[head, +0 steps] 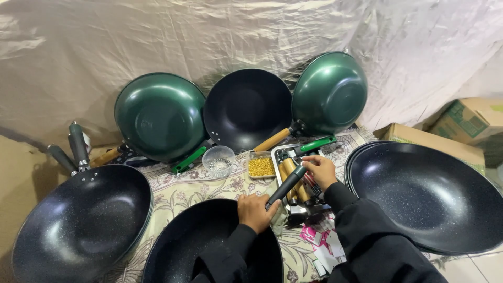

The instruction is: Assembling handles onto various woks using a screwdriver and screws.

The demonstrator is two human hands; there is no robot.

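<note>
A crinkled pale plastic sheet (251,31) hangs as the back wall. A floral cloth (183,188) covers the floor, with cardboard boxes (466,123) at its right edge.

A patterned floral cloth (181,189) is spread over the floor, and dark speckled woks are laid on it at the left (78,225), in the near middle (201,243) and, stacked, at the right (427,196). Further back, a clear glass bowl (218,160), a small tray of yellow bits (261,166) and a metal tray of handles (280,157) are set on the cloth, with three woks propped behind them
</note>
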